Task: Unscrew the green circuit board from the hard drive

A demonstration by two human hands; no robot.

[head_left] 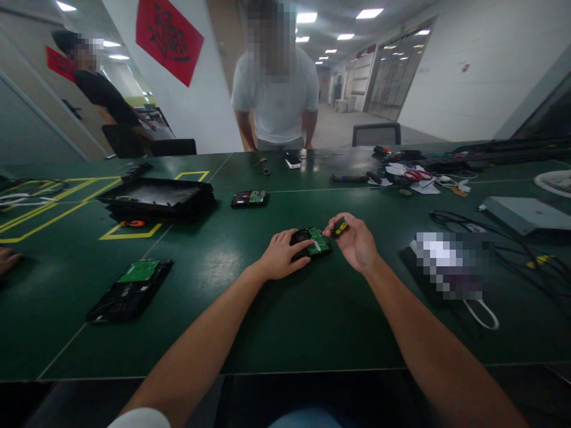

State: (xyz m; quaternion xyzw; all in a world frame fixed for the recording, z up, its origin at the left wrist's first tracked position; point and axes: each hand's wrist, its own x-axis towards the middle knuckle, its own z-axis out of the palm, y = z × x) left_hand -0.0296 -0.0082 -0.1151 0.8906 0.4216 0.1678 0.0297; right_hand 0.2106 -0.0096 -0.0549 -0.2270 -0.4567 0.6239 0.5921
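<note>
A black device with a green circuit board [318, 242] lies on the dark green table in front of me. My left hand [282, 255] rests on its left part, fingers spread across the black casing and the board's edge. Just right of the device, my right hand [355, 239] is closed round a small yellow and black screwdriver [339, 229]. The tool's tip points left toward the board; whether it touches is too small to tell.
Similar devices lie at the left [129, 288] and farther back [248, 198]. Black trays [163, 196] stand at the back left. Cables, a grey box [526, 215] and a blurred object are on the right. A person [277, 101] stands across the table; another person's hand [8, 260] shows at the left edge.
</note>
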